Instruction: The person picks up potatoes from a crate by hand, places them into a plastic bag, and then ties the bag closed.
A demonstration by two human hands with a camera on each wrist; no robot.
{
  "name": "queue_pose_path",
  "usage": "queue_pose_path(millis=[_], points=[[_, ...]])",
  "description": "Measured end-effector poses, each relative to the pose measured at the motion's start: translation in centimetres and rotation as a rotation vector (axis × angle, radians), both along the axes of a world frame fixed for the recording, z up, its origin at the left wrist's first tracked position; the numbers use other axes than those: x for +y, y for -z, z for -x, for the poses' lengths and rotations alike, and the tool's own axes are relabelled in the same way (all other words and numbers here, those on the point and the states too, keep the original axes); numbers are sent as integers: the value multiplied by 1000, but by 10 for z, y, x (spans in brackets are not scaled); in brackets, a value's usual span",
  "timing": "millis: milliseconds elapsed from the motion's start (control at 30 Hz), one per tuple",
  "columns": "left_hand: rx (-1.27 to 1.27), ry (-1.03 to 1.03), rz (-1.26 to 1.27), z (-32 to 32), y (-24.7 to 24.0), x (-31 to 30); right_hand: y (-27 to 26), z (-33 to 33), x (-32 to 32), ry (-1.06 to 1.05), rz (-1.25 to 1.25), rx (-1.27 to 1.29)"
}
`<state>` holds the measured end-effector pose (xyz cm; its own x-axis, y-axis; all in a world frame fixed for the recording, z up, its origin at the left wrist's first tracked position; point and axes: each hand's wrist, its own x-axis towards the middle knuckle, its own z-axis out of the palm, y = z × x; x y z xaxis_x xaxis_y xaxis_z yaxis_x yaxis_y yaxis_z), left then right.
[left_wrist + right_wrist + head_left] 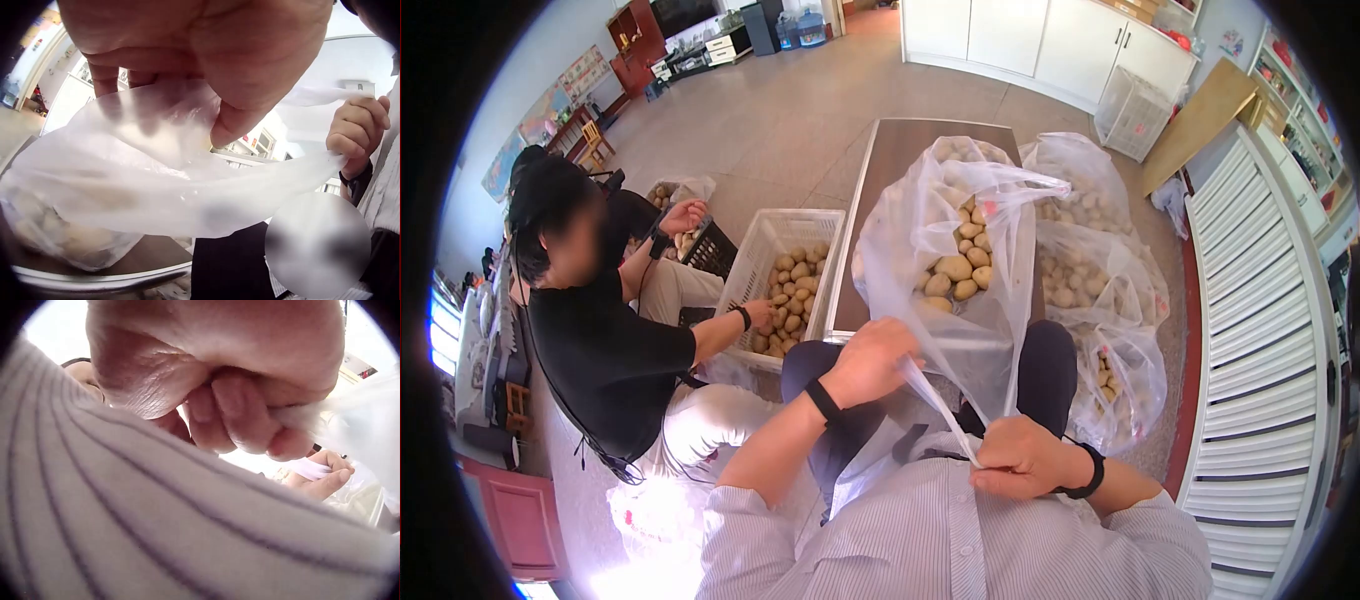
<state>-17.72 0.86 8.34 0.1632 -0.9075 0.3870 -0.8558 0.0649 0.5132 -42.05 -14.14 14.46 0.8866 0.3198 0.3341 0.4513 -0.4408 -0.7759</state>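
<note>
A clear plastic bag (900, 215) of potatoes (955, 268) sits on a low brown-topped table (892, 150), its mouth drawn toward my body. My right hand (1025, 458) grips a twisted strip of the bag's edge close to my striped shirt; its curled fingers (240, 419) fill the right wrist view. To the left, my left hand (870, 360) holds another part of the rim. In the left wrist view the thumb and fingers pinch the film (181, 162), and the plastic stretches taut across to the right hand.
Several more plastic bags (1090, 270) of potatoes line the table's right side, beside a white slatted panel (1260, 330). On the left stands a white crate (745, 245) of potatoes, where a seated person (610, 320) reaches in. Behind is a black crate (718, 250).
</note>
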Motion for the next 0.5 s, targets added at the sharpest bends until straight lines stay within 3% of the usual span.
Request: queue_pose_path(millis=[133, 300, 433, 500], points=[[-28, -81, -92, -25, 10, 8, 8, -21, -1, 35, -61, 43], [-26, -209, -325, -59, 36, 27, 27, -49, -7, 72, 145, 230], [60, -299, -590, -70, 46, 33, 42, -73, -19, 60, 189, 129], [56, -301, -632, -71, 45, 30, 50, -88, -29, 195, 97, 98]])
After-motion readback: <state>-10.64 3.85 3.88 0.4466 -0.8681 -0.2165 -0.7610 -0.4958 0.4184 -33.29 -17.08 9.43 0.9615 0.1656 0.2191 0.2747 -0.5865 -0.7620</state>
